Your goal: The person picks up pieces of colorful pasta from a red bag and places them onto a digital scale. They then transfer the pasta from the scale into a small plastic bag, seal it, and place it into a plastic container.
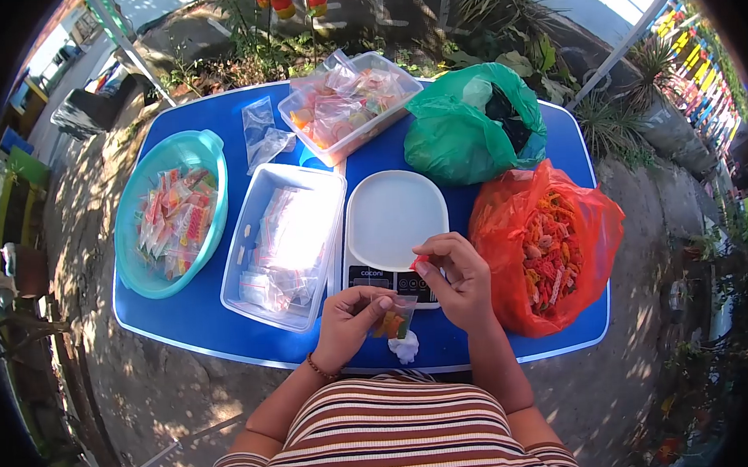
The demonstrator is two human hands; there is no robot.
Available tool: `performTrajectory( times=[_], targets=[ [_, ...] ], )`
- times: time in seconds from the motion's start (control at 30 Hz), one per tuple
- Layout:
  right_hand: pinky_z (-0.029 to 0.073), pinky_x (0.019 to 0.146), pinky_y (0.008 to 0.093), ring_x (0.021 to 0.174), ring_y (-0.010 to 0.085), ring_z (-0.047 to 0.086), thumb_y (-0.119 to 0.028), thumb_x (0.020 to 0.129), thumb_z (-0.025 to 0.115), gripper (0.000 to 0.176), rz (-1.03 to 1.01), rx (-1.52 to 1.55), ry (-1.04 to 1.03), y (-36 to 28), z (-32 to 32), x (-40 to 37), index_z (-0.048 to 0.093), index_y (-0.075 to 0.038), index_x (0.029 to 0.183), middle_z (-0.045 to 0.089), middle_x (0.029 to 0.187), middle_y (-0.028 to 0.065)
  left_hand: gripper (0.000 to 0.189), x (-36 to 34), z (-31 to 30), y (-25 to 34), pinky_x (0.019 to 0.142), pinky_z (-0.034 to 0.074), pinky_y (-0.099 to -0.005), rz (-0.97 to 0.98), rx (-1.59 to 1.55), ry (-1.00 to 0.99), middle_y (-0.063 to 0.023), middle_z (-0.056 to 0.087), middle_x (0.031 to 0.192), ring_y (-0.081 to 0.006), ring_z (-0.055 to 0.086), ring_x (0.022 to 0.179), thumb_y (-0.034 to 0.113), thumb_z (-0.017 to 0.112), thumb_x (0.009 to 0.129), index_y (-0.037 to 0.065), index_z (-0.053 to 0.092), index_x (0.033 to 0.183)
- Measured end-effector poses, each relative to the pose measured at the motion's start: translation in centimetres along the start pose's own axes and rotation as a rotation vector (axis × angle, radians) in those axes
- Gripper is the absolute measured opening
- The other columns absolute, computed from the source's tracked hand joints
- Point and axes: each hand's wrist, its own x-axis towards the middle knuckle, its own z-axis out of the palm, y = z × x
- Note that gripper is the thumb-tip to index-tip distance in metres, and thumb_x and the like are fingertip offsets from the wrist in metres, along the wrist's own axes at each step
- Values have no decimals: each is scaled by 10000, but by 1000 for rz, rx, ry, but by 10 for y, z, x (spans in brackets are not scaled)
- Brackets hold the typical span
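My left hand (351, 321) pinches the top edge of a small transparent zip bag (393, 324) with yellow, orange and green pieces in it. Between the thumb and fingers of my right hand (457, 281) is a small red piece (420, 261), its exact kind too small to make out. That hand hovers over the front right of a digital kitchen scale (369, 278), whose white tray (397, 220) carries nothing. Just below the zip bag lies a crumpled white wad (404, 347). Right of my right hand, a red plastic bag (496, 231) stands open, full of red and orange pieces (551, 254).
On the blue table (201, 323) are a teal basin (126, 255) with filled packets, a white tub (231, 279) of small zip bags, and a plastic container (401, 105) of larger packets. Loose plastic bags (260, 131) and a green plastic bag (445, 141) sit at the back.
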Motion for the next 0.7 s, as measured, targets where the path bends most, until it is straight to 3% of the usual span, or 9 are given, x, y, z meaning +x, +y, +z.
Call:
performTrajectory(
  times=[0.07, 0.27, 0.37, 0.47, 0.67, 0.7],
  targets=[
    [564, 793, 275, 886, 131, 692, 28, 901, 718, 198, 118, 322, 44, -6, 4, -6, 699, 29, 1099, 698, 952, 89, 206, -1, 3, 4, 780, 592, -258, -41, -7, 16, -118, 775, 962, -127, 732, 863, 79, 770, 924, -25, 723, 1095],
    [543, 770, 254, 797, 116, 691, -25, 866, 794, 201, 103, 76, -39, -16, 3, -14, 724, 7, 1051, 734, 881, 74, 257, -3, 8, 10, 713, 588, -240, 10, 0, 27, -134, 774, 959, -143, 739, 823, 55, 800, 887, -38, 730, 1117],
    [532, 750, 261, 791, 138, 677, -39, 829, 822, 144, 71, -67, -121, -19, 3, -15, 754, -26, 954, 741, 872, 73, 263, -2, 3, 6, 716, 596, -243, 3, 25, 14, -129, 771, 945, -151, 744, 828, 58, 799, 887, -41, 734, 1122],
    [521, 747, 298, 804, 183, 654, -70, 818, 826, 87, -33, -186, -116, -23, 7, -11, 765, -47, 876, 728, 838, 62, 268, -2, 9, 9, 644, 555, -214, 21, 12, 31, -81, 757, 886, -99, 698, 738, 101, 785, 914, -38, 738, 1138],
    [471, 867, 352, 956, 232, 611, -129, 840, 801, 108, -8, -137, -172, -17, 12, -16, 758, -37, 878, 711, 947, 84, 359, 2, 6, 1, 528, 395, -188, -54, -42, 79, -13, 700, 790, -40, 527, 596, 280, 696, 1006, -31, 734, 1182],
    [468, 881, 359, 986, 243, 599, -130, 835, 801, 115, -21, -175, -186, -17, 12, -18, 755, -37, 884, 701, 984, 91, 363, 2, 6, -2, 551, 421, -191, -67, -61, 89, -22, 710, 811, -46, 550, 622, 286, 685, 1013, -32, 734, 1181]
  ],
)
